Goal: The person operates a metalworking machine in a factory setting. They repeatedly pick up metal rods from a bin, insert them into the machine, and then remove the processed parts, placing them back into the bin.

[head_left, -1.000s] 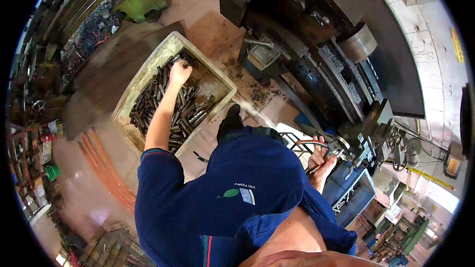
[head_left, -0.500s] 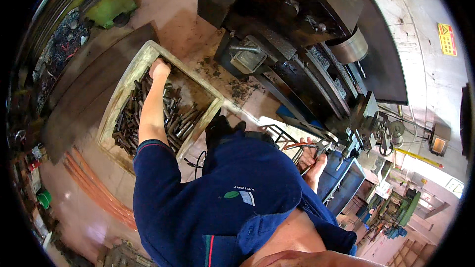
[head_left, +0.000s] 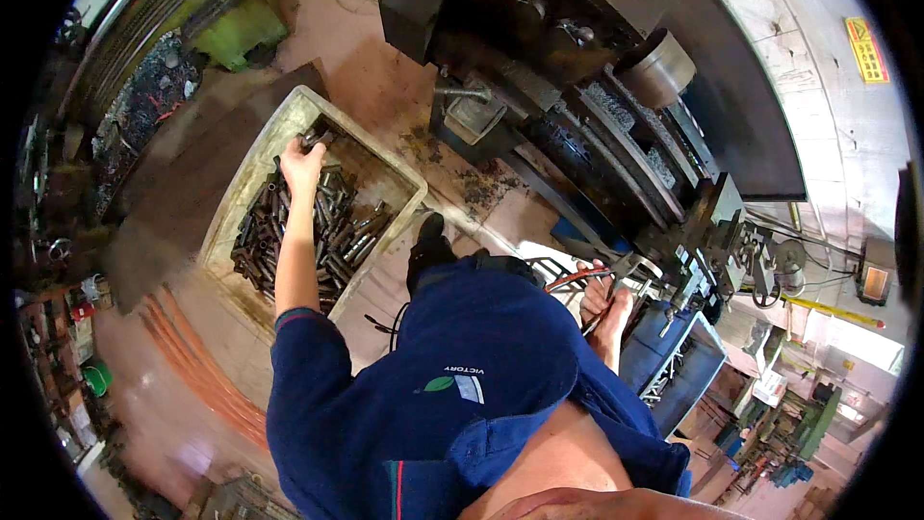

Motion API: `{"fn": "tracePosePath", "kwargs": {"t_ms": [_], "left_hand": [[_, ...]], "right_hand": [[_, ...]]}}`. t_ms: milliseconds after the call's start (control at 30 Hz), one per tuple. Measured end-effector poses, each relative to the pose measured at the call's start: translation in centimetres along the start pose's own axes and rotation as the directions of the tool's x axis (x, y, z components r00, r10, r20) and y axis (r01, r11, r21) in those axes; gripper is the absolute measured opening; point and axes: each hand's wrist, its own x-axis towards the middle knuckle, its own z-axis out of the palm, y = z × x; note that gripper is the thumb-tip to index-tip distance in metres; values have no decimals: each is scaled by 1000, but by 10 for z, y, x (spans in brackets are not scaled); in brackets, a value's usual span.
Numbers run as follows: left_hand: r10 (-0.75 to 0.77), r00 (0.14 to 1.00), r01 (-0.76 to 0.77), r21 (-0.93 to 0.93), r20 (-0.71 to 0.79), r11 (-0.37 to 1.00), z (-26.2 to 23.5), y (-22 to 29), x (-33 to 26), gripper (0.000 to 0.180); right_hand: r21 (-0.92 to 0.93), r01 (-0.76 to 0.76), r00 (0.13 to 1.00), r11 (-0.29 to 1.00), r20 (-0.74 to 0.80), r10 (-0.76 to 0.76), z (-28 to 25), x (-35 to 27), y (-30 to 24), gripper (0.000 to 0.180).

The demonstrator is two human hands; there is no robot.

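Note:
My left hand (head_left: 303, 166) reaches into a pale, worn plastic tub (head_left: 409, 170), its fingers closed around dark short metal tubes (head_left: 314, 139) near the tub's far corner. Below the hand lies a heap of similar tubes (head_left: 322, 241), some dark and some shinier. At my right side, beside the lathe, my right hand (head_left: 606, 313) grips pliers with red-and-black handles (head_left: 577, 276). Their metal head is close to the lathe's carriage, and what the jaws hold, if anything, is too small to make out.
A big dark lathe (head_left: 587, 135) stands ahead and to the right, with chips in its bed. A blue bin (head_left: 701, 366) with metal pieces sits by my right side. Copper-coloured rods (head_left: 197, 366) lie on the floor at left. A green machine (head_left: 236, 29) stands at the far left.
My left hand has come back slightly toward me and now shows dark tubes in its fingers. The right hand stays near the lathe with the pliers. The whole view has shifted a little.

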Motion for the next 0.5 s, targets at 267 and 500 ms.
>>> {"fn": "tracePosePath", "kwargs": {"t_ms": [267, 500], "left_hand": [[147, 945, 89, -663, 291, 743, -19, 144, -84, 21], [207, 722, 409, -648, 660, 642, 56, 244, -167, 24]], "right_hand": [[-284, -5, 979, 959, 196, 63, 42, 20, -19, 42], [-726, 140, 904, 673, 371, 212, 97, 20, -27, 54]]}}
